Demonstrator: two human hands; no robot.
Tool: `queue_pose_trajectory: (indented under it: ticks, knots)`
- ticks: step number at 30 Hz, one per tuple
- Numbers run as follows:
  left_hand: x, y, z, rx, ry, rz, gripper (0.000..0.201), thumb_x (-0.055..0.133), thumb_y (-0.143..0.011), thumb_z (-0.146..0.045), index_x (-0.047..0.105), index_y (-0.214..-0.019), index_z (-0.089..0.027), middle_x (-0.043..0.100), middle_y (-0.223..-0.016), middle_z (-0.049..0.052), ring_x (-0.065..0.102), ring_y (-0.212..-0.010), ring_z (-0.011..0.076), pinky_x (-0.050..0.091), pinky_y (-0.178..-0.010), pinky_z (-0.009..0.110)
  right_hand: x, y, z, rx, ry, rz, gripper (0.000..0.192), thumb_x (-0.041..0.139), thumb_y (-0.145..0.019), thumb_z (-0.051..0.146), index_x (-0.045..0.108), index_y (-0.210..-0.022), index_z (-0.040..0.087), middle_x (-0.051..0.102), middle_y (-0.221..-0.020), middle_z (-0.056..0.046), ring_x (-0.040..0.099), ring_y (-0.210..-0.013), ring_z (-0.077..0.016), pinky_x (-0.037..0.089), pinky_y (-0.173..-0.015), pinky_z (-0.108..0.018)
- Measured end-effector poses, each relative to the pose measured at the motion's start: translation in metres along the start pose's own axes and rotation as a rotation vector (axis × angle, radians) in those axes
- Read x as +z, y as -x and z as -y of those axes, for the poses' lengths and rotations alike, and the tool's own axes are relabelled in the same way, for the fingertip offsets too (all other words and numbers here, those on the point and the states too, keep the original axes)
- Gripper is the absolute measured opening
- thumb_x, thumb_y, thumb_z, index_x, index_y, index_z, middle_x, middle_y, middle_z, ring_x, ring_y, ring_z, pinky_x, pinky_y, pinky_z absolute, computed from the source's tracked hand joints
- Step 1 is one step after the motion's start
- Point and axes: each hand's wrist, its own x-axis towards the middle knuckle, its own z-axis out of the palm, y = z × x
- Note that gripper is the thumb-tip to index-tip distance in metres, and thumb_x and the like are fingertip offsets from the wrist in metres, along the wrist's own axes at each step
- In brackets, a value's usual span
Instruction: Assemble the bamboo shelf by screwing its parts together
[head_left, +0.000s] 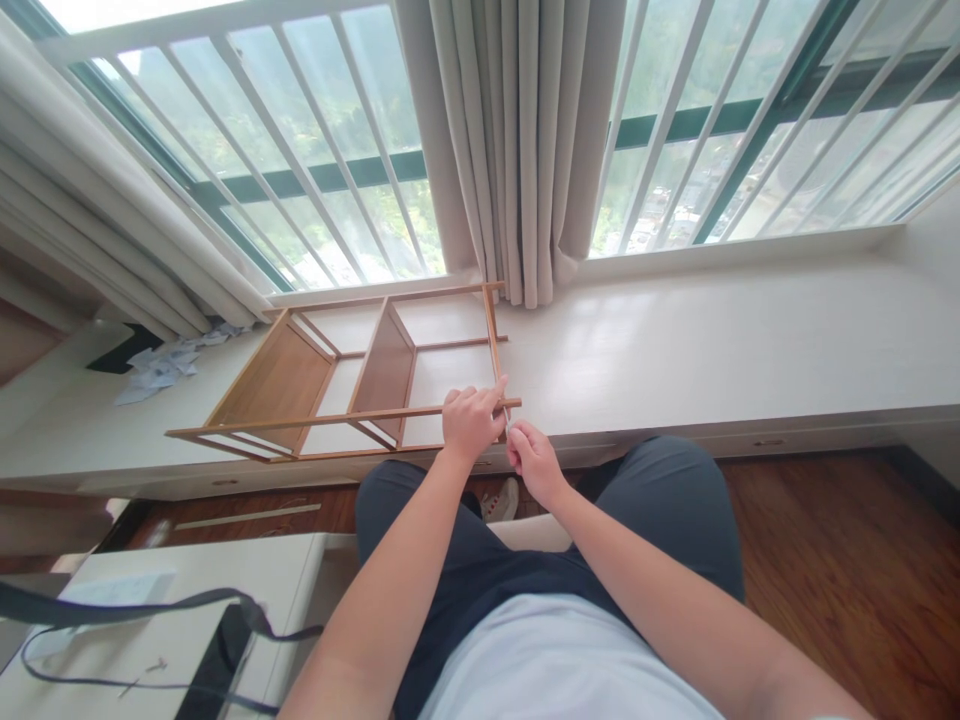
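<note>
A brown wooden shelf rack (384, 365) lies on its side on the white window ledge, its open end to the right. My left hand (472, 420) is closed around the front rail near that end, with the thumb and fingers at the corner joint. Just to the right and nearer to me, my right hand (531, 456) pinches a thin, pale metal rod-like tool (508, 418) that reaches up to the rail's corner. The fingers partly hide the tool, so its exact kind is unclear.
The white ledge (720, 340) runs beneath barred windows and a grey curtain (517, 150). Crumpled papers (161, 368) lie at its left. At lower left, a white table (285, 570) holds a dark flat object (217, 660), a black strap (217, 597) and small metal pieces (142, 677).
</note>
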Motion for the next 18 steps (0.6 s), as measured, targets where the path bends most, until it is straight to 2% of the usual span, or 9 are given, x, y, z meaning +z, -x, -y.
queue_pose_trajectory:
  ticks: [18]
  knots:
    - [-0.0019, -0.0006, -0.0019, -0.017, 0.010, 0.012, 0.054, 0.062, -0.090, -0.037, 0.058, -0.144, -0.029, 0.076, -0.090, 0.006, 0.064, -0.090, 0.0263, 0.036, -0.084, 0.041, 0.0081, -0.0031, -0.0086, 0.161, -0.342, 0.083, 0.039, 0.047, -0.092, 0.053, 0.048, -0.069, 0.022, 0.049, -0.046, 0.005, 0.035, -0.037, -0.0078, 0.021, -0.037, -0.021]
